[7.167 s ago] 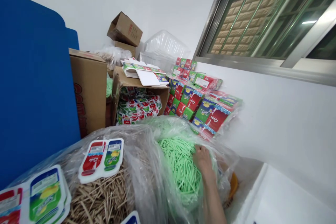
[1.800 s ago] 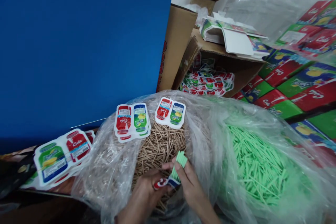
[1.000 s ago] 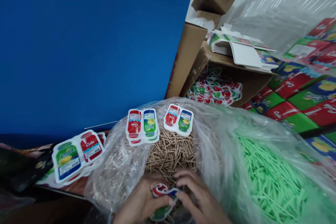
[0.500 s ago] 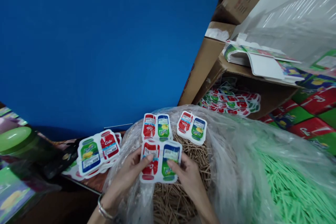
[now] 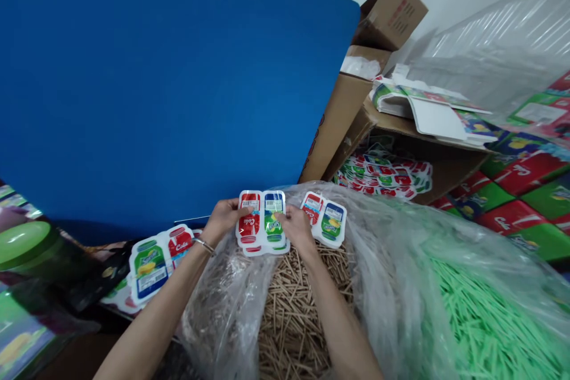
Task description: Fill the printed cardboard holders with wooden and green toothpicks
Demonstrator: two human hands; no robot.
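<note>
Both arms reach forward over an open plastic bag of tan sticks [image 5: 294, 314]. My left hand [image 5: 224, 218] and my right hand [image 5: 294, 227] each pinch a side of a red-and-green bottle-shaped pack [image 5: 262, 222], which rests on a small stack of the same packs at the bag's far rim. Just right of it lies another such pack [image 5: 325, 221]. A bracelet shows on my left wrist.
A big blue panel [image 5: 169, 83] stands behind. More packs [image 5: 154, 255] lie at the left. A bag of green sticks [image 5: 490, 314] fills the right. Cardboard boxes [image 5: 351, 113], flat printed cards [image 5: 387, 169] and red-green cartons [image 5: 521, 190] sit beyond.
Earlier my right hand took green sticks from the green bag and brought them to a pack over the tan sticks. Since half a second ago both hands moved the pack forward onto the stack.
</note>
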